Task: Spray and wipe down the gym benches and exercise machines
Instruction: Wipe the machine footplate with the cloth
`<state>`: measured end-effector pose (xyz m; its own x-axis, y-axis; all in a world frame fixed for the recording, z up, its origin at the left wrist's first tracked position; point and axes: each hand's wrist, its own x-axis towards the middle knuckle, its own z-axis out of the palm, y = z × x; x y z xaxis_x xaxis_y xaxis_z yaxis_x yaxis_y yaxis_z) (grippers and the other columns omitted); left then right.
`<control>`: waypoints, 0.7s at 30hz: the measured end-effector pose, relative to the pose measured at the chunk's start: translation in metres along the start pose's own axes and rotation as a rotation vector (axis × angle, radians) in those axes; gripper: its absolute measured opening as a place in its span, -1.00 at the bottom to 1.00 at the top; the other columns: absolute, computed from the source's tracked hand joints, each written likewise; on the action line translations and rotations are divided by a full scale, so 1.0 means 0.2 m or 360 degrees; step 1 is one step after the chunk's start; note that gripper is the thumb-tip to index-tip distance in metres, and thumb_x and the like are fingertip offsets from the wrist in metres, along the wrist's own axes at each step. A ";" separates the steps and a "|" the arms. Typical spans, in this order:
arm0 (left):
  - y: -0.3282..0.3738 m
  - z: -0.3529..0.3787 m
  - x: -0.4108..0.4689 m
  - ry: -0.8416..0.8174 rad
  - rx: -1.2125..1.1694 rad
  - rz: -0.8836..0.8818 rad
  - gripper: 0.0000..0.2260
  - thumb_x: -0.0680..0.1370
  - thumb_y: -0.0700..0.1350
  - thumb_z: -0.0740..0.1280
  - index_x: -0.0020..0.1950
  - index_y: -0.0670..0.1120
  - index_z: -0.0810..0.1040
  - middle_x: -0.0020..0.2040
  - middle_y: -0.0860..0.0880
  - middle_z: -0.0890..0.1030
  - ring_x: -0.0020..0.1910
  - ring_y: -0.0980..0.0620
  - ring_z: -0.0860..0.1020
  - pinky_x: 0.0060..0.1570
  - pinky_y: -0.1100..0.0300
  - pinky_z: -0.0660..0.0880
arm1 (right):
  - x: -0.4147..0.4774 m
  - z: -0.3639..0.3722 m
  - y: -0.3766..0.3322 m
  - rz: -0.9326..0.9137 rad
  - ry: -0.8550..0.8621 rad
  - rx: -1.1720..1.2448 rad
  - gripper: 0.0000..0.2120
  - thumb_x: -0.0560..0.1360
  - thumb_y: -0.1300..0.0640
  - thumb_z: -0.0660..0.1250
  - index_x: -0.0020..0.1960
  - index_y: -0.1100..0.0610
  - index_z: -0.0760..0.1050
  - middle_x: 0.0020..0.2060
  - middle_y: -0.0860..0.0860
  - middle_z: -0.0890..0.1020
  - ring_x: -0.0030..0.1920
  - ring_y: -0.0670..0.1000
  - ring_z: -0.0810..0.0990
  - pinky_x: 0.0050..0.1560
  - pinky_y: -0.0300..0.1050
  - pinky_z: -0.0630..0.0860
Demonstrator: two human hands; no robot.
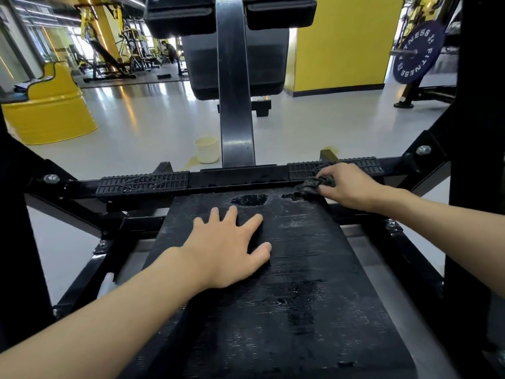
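A black textured pad [300, 296] of an exercise machine fills the lower middle of the frame, running away from the camera toward a black crossbar. The left hand [226, 253] lies flat on the pad in the centre of the frame, palm down, fingers straight and spread, grasping nothing. The right hand [347, 187] is at the pad's far right corner, right of centre, with its fingers curled around a crumpled dark cloth [311, 184] that is pressed against the pad's edge just below the right ribbed foot tread [366, 164]. A matching ribbed tread [142, 183] sits on the crossbar left of centre. Shiny wet patches [249, 200] show on the pad between the two hands, and more damp streaks lie on its lower part. A black upright column [235, 105] rises from the middle of the crossbar to dark cushions at the top of the frame. On the grey floor beyond, just left of the column, stands a small cream bucket [206, 149]. A yellow barrel seat [49, 116] is at the left, a yellow pillar [341, 42] at the upper right, and a dark weight plate [418, 51] lettered "FITNESS" beside it. A white object [108, 283] shows by the frame at lower left, too hidden to identify.
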<state>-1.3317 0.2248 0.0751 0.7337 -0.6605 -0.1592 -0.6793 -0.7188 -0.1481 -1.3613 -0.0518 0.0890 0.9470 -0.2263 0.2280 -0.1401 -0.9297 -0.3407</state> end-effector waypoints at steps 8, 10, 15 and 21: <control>0.00 0.02 -0.01 -0.0022 -0.0044 -0.0001 -0.36 0.57 0.39 -0.15 0.61 0.23 -0.13 0.64 -0.15 -0.04 0.59 -0.29 -0.04 0.49 -0.32 0.04 | -0.06 -0.12 -0.03 -0.0109 -0.0502 0.0137 -0.88 0.51 0.16 0.39 0.04 0.05 0.64 -0.49 -0.05 0.54 -0.53 -0.09 0.35 -0.47 -0.24 0.29; 0.00 0.01 -0.01 -0.0023 -0.0050 -0.0004 -0.36 0.57 0.39 -0.15 0.61 0.23 -0.13 0.65 -0.15 -0.04 0.60 -0.29 -0.04 0.49 -0.32 0.03 | -0.03 -0.03 -0.03 -0.0094 -0.0168 -0.0030 -0.81 0.53 0.09 0.38 0.12 0.09 0.63 -0.48 -0.04 0.56 -0.51 -0.07 0.39 -0.39 -0.18 0.36; -0.02 0.01 -0.01 -0.0041 -0.0111 -0.0010 -0.36 0.56 0.42 -0.13 0.61 0.26 -0.11 0.65 -0.11 -0.04 0.61 -0.24 -0.06 0.52 -0.29 -0.01 | -0.07 -0.05 -0.10 -0.0177 -0.0490 0.0120 -0.89 0.46 0.21 0.35 -0.07 0.09 0.64 -0.49 -0.07 0.50 -0.49 -0.09 0.38 -0.41 -0.20 0.35; 0.00 0.01 -0.01 -0.0047 -0.0146 -0.0018 -0.37 0.57 0.40 -0.12 0.61 0.25 -0.12 0.65 -0.12 -0.07 0.61 -0.25 -0.09 0.52 -0.30 -0.04 | -0.02 0.00 -0.05 -0.0131 -0.0091 -0.0240 -0.76 0.54 0.08 0.34 0.19 0.04 0.59 -0.22 0.04 0.68 -0.35 -0.08 0.52 -0.22 -0.13 0.44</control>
<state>-1.3332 0.2272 0.0734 0.7398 -0.6464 -0.1868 -0.6654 -0.7440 -0.0605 -1.3639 -0.0412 0.0919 0.9713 -0.1346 0.1959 -0.0991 -0.9784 -0.1812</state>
